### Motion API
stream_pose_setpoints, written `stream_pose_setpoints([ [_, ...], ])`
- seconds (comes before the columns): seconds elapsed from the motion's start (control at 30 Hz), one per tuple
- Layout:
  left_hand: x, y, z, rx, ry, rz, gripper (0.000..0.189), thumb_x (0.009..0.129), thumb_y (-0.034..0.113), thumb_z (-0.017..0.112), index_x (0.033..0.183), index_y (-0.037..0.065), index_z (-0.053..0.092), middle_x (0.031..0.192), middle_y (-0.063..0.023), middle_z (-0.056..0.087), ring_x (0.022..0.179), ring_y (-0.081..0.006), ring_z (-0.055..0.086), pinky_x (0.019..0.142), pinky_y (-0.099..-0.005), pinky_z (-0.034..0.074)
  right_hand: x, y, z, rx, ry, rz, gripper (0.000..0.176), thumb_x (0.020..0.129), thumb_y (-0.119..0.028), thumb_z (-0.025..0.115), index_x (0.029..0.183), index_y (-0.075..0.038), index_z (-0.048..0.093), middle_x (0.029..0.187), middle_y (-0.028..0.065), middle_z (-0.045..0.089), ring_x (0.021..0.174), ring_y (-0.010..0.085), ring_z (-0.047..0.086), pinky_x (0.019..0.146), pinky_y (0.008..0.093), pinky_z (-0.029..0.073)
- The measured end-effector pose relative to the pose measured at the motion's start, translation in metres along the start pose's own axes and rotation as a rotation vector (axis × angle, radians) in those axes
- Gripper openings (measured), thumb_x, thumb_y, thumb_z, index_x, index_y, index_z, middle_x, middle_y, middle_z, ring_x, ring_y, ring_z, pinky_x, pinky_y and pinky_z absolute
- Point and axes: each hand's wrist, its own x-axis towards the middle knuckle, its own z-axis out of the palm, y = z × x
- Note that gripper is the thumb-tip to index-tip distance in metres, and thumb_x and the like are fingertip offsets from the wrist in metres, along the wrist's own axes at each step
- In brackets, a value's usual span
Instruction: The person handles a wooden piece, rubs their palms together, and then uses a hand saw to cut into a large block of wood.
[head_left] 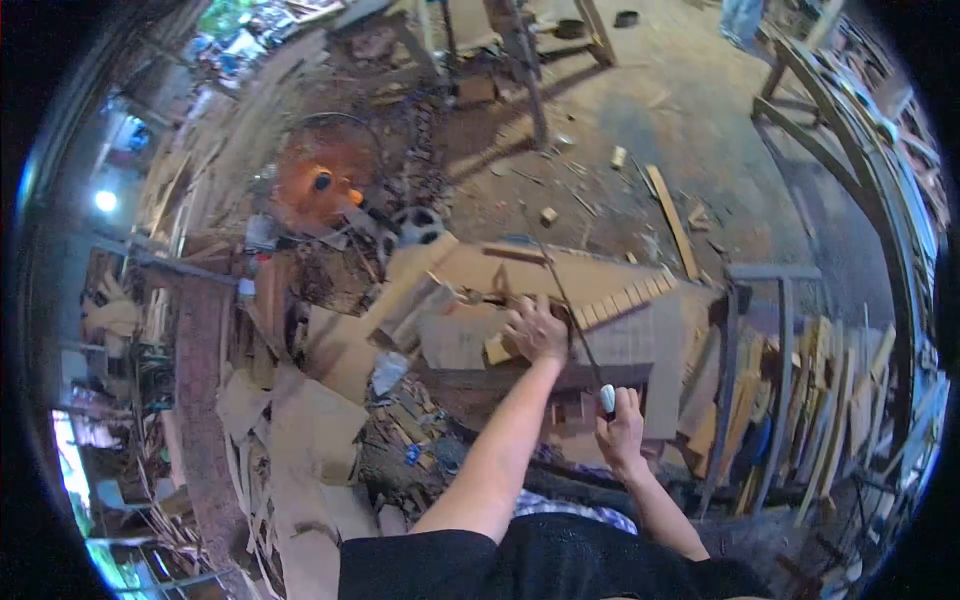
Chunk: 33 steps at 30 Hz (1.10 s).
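Note:
My right hand (622,432) is closed round the pale handle of a handsaw (571,309). The saw's long, thin, dark blade slants up and left from the handle, crossing over a wooden strip (625,302). Evenly spaced dark lines or cuts run along the strip's right part. My left hand (538,328) grips the strip just left of the blade, its fingers bent over the wood. Under the strip is a worktop (600,272) with a light brown board surface. A metal clamp or vise-like piece (480,297) lies just left of my left fingers.
An orange round-bodied fan-like machine (320,180) stands beyond the worktop at the left. Several upright wood offcuts (790,420) lean in a rack at the right. Cardboard sheets (315,425) lie to my left. Scraps and a plank (672,222) litter the floor; a person's legs (741,20) show far off.

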Motion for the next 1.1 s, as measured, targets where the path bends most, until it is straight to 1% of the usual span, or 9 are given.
stream_pose_setpoints([
  [0.1,0.0,-0.005,0.011,-0.032,0.037,0.004,0.022,0.082,0.027,0.053,0.099,0.016,0.062,0.098,-0.0088,0.058,0.097,-0.0323,0.053,0.08,-0.0478,0.037,0.022,-0.004,0.015,-0.003,0.069,0.008,0.025,0.077,-0.007,0.066,0.091,-0.003,0.046,0.091,0.0192,0.048,0.081,0.0429,0.051,0.066,0.0494,0.042],
  [0.2,0.0,0.001,0.001,-0.043,0.031,-0.017,0.02,0.083,0.024,0.052,0.098,0.017,0.064,0.099,-0.0083,0.058,0.097,-0.0315,0.053,0.08,-0.0473,0.038,0.003,0.0,0.003,-0.042,0.096,-0.017,0.022,0.078,-0.007,0.066,0.089,-0.002,0.047,0.09,0.0192,0.048,0.079,0.0428,0.05,0.065,0.0479,0.042],
  [0.27,0.004,0.003,-0.004,-0.04,0.009,-0.041,0.019,0.085,0.021,0.05,0.097,0.017,0.065,0.101,-0.0078,0.058,0.097,-0.0306,0.054,0.079,-0.0467,0.039,-0.018,0.005,-0.01,0.034,0.056,-0.009,0.021,0.078,-0.007,0.066,0.088,-0.002,0.048,0.089,0.0194,0.048,0.078,0.0426,0.05,0.064,0.0471,0.042],
  [0.43,0.0,-0.002,0.008,-0.054,-0.022,-0.039,0.021,0.082,0.021,0.052,0.098,0.017,0.064,0.105,-0.007,0.058,0.099,-0.0313,0.054,0.08,-0.0474,0.039,0.025,-0.01,0.014,0.004,0.091,-0.035,0.023,0.081,-0.012,0.064,0.091,-0.001,0.047,0.088,0.0214,0.047,0.08,0.0452,0.05,0.066,0.0491,0.042],
  [0.57,0.0,0.002,0.004,-0.055,-0.004,-0.067,0.02,0.083,0.019,0.051,0.099,0.017,0.064,0.106,-0.0066,0.058,0.1,-0.0313,0.053,0.08,-0.0478,0.039,0.003,0.001,-0.001,-0.026,0.082,-0.048,0.021,0.082,-0.012,0.064,0.091,-0.001,0.048,0.086,0.0209,0.047,0.079,0.0434,0.05,0.065,0.0485,0.041],
  [0.67,0.001,0.002,0.001,-0.069,-0.034,-0.068,0.021,0.083,0.019,0.051,0.099,0.017,0.064,0.105,-0.0065,0.058,0.1,-0.0315,0.053,0.081,-0.0486,0.039,-0.027,0.013,-0.011,0.019,0.047,-0.002,0.021,0.082,-0.01,0.064,0.09,-0.001,0.047,0.086,0.0206,0.047,0.078,0.0426,0.05,0.065,0.0479,0.041],
  [0.83,-0.002,0.0,0.011,-0.075,0.0,-0.062,0.021,0.082,0.02,0.053,0.099,0.016,0.063,0.102,-0.0071,0.059,0.1,-0.0322,0.053,0.082,-0.0491,0.039,0.016,0.001,0.013,0.026,0.084,-0.02,0.023,0.078,-0.004,0.063,0.092,-0.002,0.045,0.088,0.0212,0.046,0.081,0.0444,0.049,0.066,0.0486,0.041],
  [1.07,0.0,0.005,-0.008,-0.107,0.034,-0.069,0.018,0.082,0.018,0.053,0.097,0.015,0.063,0.1,-0.0075,0.059,0.1,-0.0321,0.053,0.081,-0.0484,0.039,-0.041,0.018,-0.021,0.038,0.027,-0.026,0.027,0.072,-0.001,0.062,0.094,-0.001,0.046,0.087,0.021,0.045,0.081,0.0444,0.048,0.067,0.0492,0.041],
  [1.1,0.001,0.004,-0.004,-0.106,0.027,-0.076,0.018,0.081,0.018,0.053,0.095,0.015,0.063,0.101,-0.0073,0.059,0.101,-0.032,0.053,0.081,-0.0479,0.039,-0.031,0.014,-0.014,0.029,0.05,-0.025,0.025,0.073,-0.001,0.061,0.093,-0.002,0.046,0.086,0.0208,0.046,0.08,0.0448,0.048,0.066,0.0492,0.041],
])
